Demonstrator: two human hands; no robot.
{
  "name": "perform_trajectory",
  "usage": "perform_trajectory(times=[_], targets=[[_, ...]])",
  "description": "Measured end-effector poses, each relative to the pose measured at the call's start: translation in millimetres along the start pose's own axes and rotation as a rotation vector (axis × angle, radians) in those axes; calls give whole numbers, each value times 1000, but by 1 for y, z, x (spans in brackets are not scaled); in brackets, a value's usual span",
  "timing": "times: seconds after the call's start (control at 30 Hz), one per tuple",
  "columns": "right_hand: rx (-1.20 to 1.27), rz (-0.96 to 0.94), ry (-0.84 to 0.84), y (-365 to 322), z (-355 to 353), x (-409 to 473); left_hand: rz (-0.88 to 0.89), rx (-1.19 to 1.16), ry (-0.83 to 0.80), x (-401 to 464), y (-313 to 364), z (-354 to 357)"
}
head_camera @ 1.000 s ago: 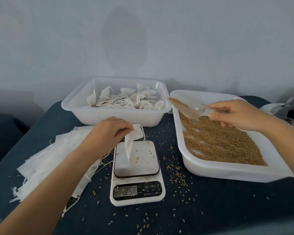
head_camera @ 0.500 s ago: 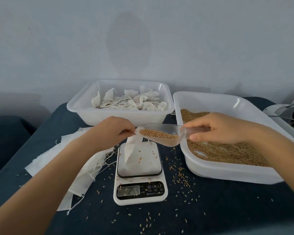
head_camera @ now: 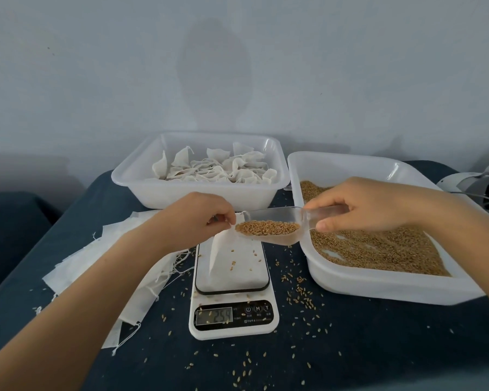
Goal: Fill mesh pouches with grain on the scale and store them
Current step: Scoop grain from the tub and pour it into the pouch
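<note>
Hands meet above a small digital scale (head_camera: 233, 292) on a dark blue counter (head_camera: 350, 348). The person's left hand (head_camera: 198, 218) pinches the top edge of a limp white mesh pouch (head_camera: 223, 249) with curled fingers, holding its mouth up, probably so it can take grain, while the pouch's lower end hangs down onto the scale's plate. The right hand (head_camera: 367, 204) has its fingers wrapped round the handle of a clear plastic scoop (head_camera: 271, 227), loaded with golden grain and held level with its lip just beside the pouch mouth; nothing is pouring yet. Right of the scale, close beside it, sits a white tray of grain (head_camera: 378, 286). At the far side a white tub (head_camera: 198, 193) holds finished pouches. Flat unfilled pouches (head_camera: 119, 266) lie stacked to the left, under the left forearm. Loose grains (head_camera: 299, 292) dot the counter, with open room only at the near edge.
</note>
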State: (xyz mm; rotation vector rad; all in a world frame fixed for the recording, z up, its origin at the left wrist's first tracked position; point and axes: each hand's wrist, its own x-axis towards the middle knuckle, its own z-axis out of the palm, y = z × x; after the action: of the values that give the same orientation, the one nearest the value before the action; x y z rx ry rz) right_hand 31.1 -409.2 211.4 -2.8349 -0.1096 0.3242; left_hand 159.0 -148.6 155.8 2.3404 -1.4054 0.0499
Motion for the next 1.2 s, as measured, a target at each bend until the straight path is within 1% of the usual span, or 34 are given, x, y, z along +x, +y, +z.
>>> perform_trajectory(times=[0.2, 0.37, 0.63, 0.93, 1.2], targets=[[-82, -24, -24, -11, -11, 4, 12, 27, -14, 2, 5, -1], [-155, -25, -77, -24, -26, 10, 16, 44, -9, 1, 8, 3], [-242, -17, -165, -41, -41, 15, 51, 3, 61, -4, 12, 8], [-351, -35, -123, -44, -53, 17, 65, -27, 124, -5, 13, 8], [-410, -22, -168, -49, -64, 22, 57, -48, 121, -5, 16, 10]])
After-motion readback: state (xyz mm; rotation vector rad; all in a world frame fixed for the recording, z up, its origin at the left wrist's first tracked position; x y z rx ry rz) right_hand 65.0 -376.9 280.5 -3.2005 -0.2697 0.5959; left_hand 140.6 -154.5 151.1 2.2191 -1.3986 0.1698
